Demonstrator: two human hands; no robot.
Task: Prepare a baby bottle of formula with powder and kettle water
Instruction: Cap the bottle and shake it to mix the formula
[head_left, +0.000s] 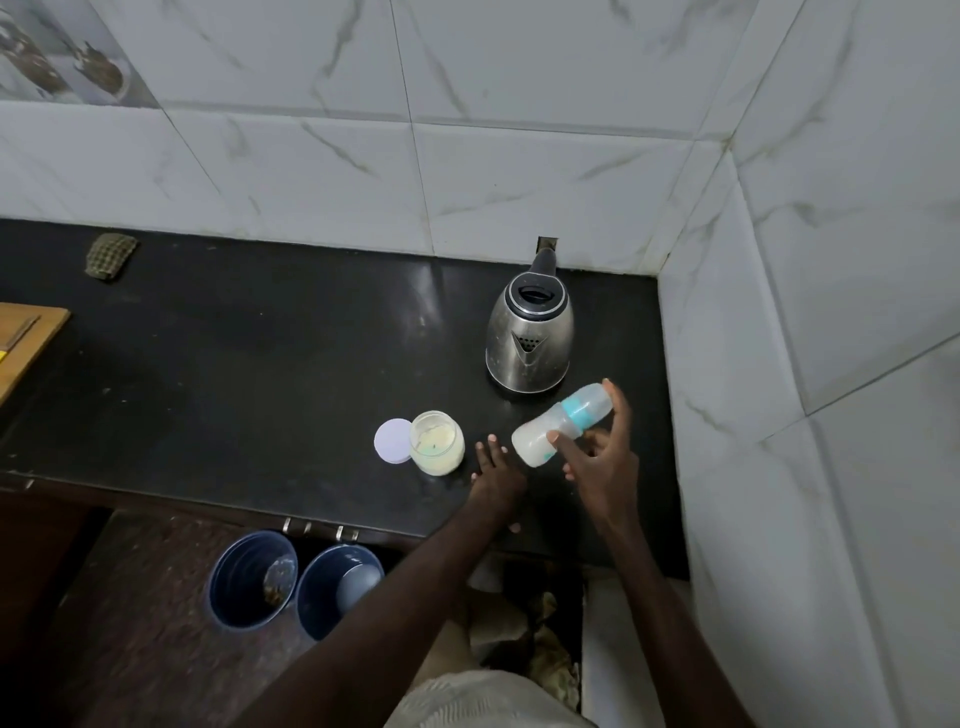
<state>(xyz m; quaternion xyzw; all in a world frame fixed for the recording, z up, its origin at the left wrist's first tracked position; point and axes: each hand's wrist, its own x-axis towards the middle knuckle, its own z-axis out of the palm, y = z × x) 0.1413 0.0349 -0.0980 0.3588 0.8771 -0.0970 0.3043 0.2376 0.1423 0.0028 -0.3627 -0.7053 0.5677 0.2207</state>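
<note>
A baby bottle (558, 423) with a teal collar and clear cap lies tilted in my right hand (602, 452), cap end pointing up toward the kettle, milky white contents showing in its lower body. My left hand (493, 470) rests flat on the black counter (260, 364), fingers spread, holding nothing, just left of the bottle. An open glass jar (436, 441) of pale powder stands left of that hand, with its round pale lid (393, 439) lying beside it. The steel kettle (530, 338) stands behind the bottle, lid shut, spout facing me.
White tiled walls enclose the counter at the back and right. A wooden board (26, 338) lies at the left edge, a scouring pad (110, 255) near the back wall. Two blue buckets (254, 577) stand on the floor below the counter's front edge.
</note>
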